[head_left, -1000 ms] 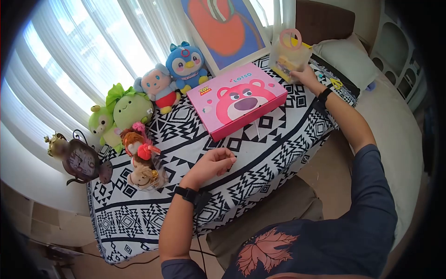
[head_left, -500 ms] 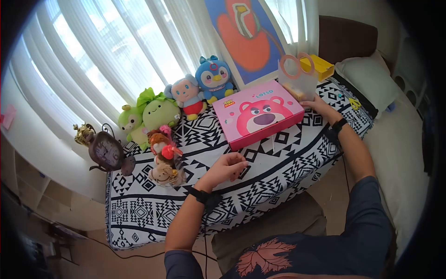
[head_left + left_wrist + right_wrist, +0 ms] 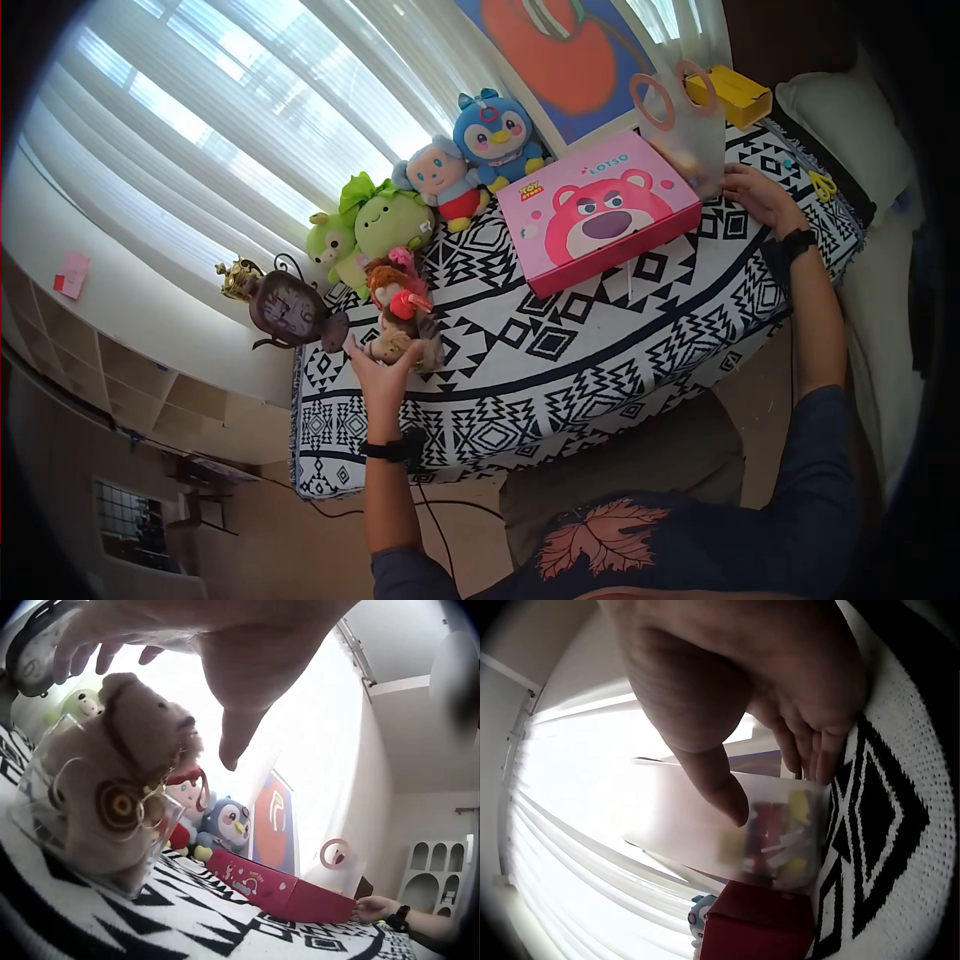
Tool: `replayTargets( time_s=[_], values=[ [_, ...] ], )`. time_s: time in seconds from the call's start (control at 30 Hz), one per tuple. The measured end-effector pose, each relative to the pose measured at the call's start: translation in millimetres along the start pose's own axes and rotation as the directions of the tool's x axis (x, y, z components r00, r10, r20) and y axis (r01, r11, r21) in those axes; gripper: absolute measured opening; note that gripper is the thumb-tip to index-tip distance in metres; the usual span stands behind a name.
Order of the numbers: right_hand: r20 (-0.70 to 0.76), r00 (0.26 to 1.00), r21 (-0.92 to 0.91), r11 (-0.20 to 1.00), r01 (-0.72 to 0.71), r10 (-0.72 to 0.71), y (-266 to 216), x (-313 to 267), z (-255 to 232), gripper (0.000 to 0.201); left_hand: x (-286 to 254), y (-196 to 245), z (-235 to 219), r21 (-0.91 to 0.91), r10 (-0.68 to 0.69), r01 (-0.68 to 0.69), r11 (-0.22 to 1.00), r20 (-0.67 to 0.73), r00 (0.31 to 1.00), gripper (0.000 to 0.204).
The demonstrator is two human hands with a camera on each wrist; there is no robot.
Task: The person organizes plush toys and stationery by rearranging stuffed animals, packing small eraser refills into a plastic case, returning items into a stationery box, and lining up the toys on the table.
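Observation:
A small beige plush toy (image 3: 142, 727) with a gold chain sits in a clear plastic box (image 3: 124, 881) at the near left of the table. My left hand (image 3: 380, 380) reaches over it from the near side, thumb and fingers spread to either side. In the left wrist view, that hand (image 3: 217, 637) arches above the toy's head. At the right, a translucent bag (image 3: 690, 135) with round pink handles stands against the end of the pink box (image 3: 610, 215). My right hand (image 3: 765, 200) is beside the bag's lower edge, its thumb overlapping the bag in the right wrist view.
Behind the beige toy stand a brown-haired plush (image 3: 390, 285), green plushes (image 3: 395, 222), a grey-blue plush (image 3: 440, 175) and a blue penguin plush (image 3: 495, 135). A dark clock (image 3: 287, 308) is at the left. A yellow box (image 3: 735, 95) and yellow scissors (image 3: 823, 186) lie right.
My right hand has carried the bag in beside the pink box and loosened from it. My left hand has moved left to the beige plush and spread its fingers. The head view has shifted.

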State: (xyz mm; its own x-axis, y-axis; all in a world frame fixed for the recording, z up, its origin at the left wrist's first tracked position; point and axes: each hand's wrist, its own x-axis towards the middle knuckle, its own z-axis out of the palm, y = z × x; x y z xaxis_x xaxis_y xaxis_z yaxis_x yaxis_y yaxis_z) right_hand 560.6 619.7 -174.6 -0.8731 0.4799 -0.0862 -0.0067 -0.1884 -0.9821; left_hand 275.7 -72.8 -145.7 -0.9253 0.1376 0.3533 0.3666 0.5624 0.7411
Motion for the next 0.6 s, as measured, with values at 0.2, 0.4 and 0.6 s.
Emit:
replayTargets(
  time_s=[0.2, 0.4, 0.6],
  values=[
    [0.025, 0.999, 0.031, 0.999, 0.043, -0.043, 5.4, -3.7, -0.2, 0.031, -9.1, 42.9, 6.0, 0.077, -0.08, 0.07, 0.995, 0.126, 0.989, 0.077],
    [0.018, 0.998, 0.038, 0.997, 0.064, -0.065, 6.8, -3.0, -1.2, 0.034, -14.3, 69.8, 32.3, 0.013, -0.071, 0.07, 0.997, 0.178, 0.981, 0.066],
    [0.103, 0.992, 0.002, 0.998, 0.069, -0.069, -0.5, -7.5, 3.0, 0.039, -22.6, 109.8, 81.7, -0.145, 0.103, -0.051, 0.988, 0.379, 0.92, 0.072]
  ],
)
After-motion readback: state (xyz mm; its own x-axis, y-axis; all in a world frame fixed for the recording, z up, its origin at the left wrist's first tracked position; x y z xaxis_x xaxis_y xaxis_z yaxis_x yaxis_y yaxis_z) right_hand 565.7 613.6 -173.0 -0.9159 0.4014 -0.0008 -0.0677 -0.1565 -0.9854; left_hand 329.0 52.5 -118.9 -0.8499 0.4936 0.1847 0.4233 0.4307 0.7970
